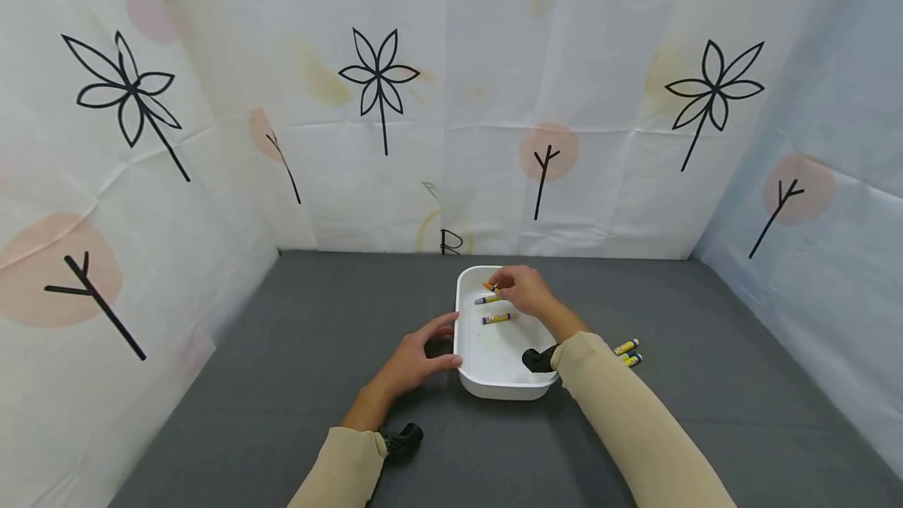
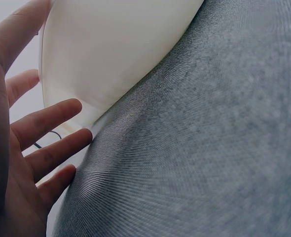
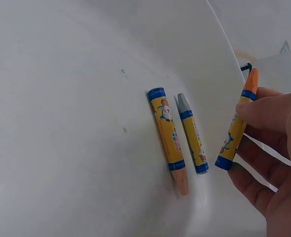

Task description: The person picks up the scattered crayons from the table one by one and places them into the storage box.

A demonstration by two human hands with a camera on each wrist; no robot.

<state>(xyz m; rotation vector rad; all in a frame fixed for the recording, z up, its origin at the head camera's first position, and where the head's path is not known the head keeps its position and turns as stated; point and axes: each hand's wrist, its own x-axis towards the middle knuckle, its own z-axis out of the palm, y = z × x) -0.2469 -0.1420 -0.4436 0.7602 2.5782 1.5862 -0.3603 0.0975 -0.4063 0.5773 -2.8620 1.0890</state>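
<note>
A white plastic tray [image 1: 502, 390] stands on the grey cloth. Over its far end, my right hand [image 1: 524, 288] pinches an orange crayon [image 3: 238, 123] in a yellow and blue wrapper between thumb and fingers. Two crayons lie apart on the tray floor: a grey crayon [image 3: 193, 136] nearer the held one, and a peach-coloured crayon [image 3: 168, 136] beyond it. My left hand [image 1: 415, 355] is at the tray's left side, thumb and fingertips against the rim. Its fingers [image 2: 49, 118] are spread and loosely extended in the left wrist view.
Several yellow-wrapped crayons [image 1: 628, 350] lie on the cloth right of the tray, partly hidden by the right sleeve [image 1: 628, 406]. The grey tabletop [image 1: 339, 296] ends at patterned white fabric walls [image 1: 480, 186] at the back and sides.
</note>
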